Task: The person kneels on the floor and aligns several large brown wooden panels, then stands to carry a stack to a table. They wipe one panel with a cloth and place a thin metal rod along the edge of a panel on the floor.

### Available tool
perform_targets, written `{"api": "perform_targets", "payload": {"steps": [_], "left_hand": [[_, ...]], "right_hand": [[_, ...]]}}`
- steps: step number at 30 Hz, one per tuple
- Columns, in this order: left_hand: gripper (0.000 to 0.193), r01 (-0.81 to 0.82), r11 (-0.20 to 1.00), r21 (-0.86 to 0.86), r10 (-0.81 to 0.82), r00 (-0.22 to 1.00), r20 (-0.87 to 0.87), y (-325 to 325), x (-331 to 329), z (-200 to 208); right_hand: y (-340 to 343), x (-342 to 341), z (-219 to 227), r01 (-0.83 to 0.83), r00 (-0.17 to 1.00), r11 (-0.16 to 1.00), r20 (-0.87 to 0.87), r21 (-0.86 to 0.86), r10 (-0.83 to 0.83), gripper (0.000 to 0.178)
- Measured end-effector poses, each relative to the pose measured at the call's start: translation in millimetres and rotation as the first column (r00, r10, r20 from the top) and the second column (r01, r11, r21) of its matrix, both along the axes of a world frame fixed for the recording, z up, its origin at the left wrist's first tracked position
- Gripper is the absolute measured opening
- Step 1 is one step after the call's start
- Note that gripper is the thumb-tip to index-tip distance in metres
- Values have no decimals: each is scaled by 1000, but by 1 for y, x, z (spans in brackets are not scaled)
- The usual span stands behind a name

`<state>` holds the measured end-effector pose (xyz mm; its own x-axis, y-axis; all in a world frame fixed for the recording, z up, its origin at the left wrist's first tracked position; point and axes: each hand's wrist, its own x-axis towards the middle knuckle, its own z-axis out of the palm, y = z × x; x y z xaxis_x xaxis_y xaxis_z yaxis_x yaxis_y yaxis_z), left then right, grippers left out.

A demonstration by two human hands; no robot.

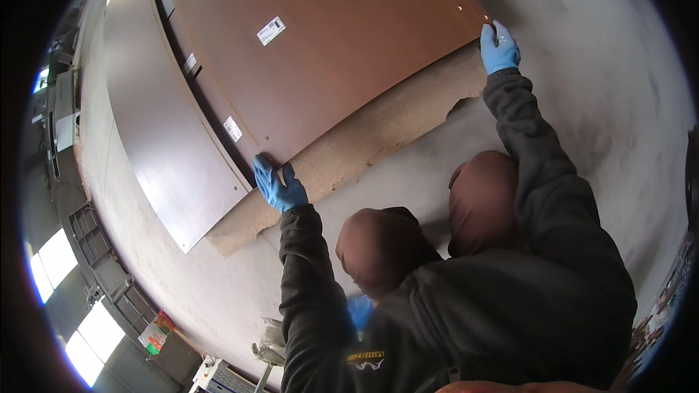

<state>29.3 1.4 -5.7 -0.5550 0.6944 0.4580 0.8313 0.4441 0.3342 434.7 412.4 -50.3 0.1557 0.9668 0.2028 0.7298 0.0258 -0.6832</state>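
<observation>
A large flat brown panel [342,51] lies at the top, with white labels on it and small holes near its corners. My left hand [280,185], in a blue glove, is at the panel's near left corner, its thumb apart from the fingers on either side of that corner. At the far right corner, beside two small holes, my right hand [499,49], also gloved in blue, has its thumb and fingers about the edge. The undersides of both grips are hidden. Beneath the panel, a torn-edged brown cardboard sheet [364,149] sticks out toward me.
Left of a dark gap lies another panel [156,102], greyish and shiny. Pale concrete floor [582,102] surrounds the sheets. My knees [382,247] are bent just below the cardboard. Metal racks [91,233] and bright windows line the far left; clutter [662,320] shows at the lower right rim.
</observation>
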Motion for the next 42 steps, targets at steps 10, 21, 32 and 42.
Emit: {"api": "perform_targets", "payload": {"steps": [10,21,32,42], "left_hand": [[61,14,1000,-15,-14,1000,25,2,1,0],[62,-67,994,-86,82,981,177,2,6,1],[86,27,775,-632,16,998,61,15,0,59],[74,382,309,-871,33,911,411,58,111,195]], "right_hand": [[-10,-2,13,-28,999,995,-28,-97,26,49],[-27,26,61,-34,777,997,-630,-68,-16,37],[-224,77,326,-744,657,569,-227,-351,719,26],[-254,139,340,-473,874,694,-390,-543,290,12]]}}
